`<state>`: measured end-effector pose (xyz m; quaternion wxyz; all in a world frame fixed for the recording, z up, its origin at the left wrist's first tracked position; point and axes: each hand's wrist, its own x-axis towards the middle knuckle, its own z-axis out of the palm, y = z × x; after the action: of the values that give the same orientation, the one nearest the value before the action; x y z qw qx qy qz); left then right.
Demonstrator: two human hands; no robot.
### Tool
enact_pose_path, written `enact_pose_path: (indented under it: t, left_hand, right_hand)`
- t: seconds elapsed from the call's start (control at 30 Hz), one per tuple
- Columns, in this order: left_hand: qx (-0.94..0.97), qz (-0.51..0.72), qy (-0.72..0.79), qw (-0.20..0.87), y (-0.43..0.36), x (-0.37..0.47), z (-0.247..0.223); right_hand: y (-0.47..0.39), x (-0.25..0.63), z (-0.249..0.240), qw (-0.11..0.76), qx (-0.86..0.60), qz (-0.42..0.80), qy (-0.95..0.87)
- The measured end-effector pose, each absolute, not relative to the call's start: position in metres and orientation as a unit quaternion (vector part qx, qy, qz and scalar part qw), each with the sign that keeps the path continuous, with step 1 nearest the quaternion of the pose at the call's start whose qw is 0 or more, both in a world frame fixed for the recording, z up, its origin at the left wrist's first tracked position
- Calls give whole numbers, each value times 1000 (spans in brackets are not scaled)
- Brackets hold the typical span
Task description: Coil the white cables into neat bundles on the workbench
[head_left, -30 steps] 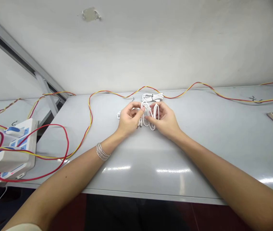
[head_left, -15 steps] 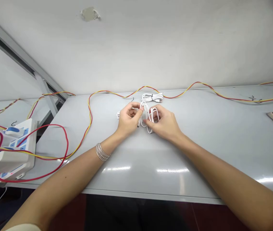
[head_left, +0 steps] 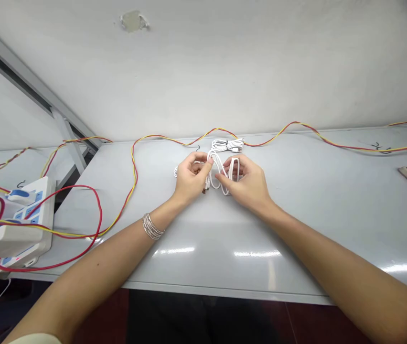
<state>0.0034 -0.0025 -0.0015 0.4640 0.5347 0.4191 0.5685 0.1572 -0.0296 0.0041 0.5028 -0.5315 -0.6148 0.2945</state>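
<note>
- In the head view, the only one, the bare left hand [head_left: 192, 177] is pinching a thin white cable wound in round loops [head_left: 231, 168] between its thumb and fingers; its grip is standing narrow.
- The bare right hand [head_left: 248, 181] is holding further loops of this cable, the thumb lying in front and the fingers curving behind.
- The cable is spanning between both hands, over the glossy pale grey table [head_left: 296, 200]; I cannot tell whether its lowest loop is touching there.
- The left hand is probably serving as the anchor, keeping the loops together, while the right hand is seemingly arranging them.
- The small white-and-brown plug ends [head_left: 207, 185] are showing just beside the left hand, perhaps being kept out of the loops.
- Behind the hands, a flat white cable bundle with a dark tie [head_left: 227, 145] is lying, apparently leaving the front space for handling.
- Compared with half a second earlier, the right hand's loops are standing straighter, the lowest loop is hanging slightly higher, and a brownish plug end is showing more clearly. The left hand is staying almost in place; the tied bundle is lying unmoved.
</note>
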Motion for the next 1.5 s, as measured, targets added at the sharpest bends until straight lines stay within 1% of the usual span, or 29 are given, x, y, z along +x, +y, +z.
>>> enact_pose_path:
  t: [0.2, 0.3, 0.4, 0.67, 0.83, 1.0, 1.3, 1.5]
  left_hand:
    - [545, 575, 399, 461, -1, 4, -2]
    - [548, 576, 395, 460, -2, 4, -1]
    - [554, 572, 391, 463, -3, 3, 0]
    - [580, 599, 388, 393, -2, 1, -3]
    - [567, 599, 382, 417, -4, 1, -2]
    - [543, 603, 379, 445, -3, 1, 0]
    - [480, 619, 384, 489, 0, 1, -1]
    - [468, 619, 372, 510, 1, 1, 0]
  right_hand:
    - [-25, 158, -2, 526, -499, 348, -594]
    - [-24, 159, -4, 525, -491, 383, -580]
    - [-22, 158, -5, 522, -491, 393, -577]
    - [-27, 152, -2, 548, -475, 401, -559]
    - [-31, 151, -1, 566, -474, 361, -571]
    - [-31, 153, 0, 555, -492, 336, -581]
    - [-31, 154, 0, 543, -485, 339, -597]
    - [-31, 153, 2, 564, -449, 378, -581]
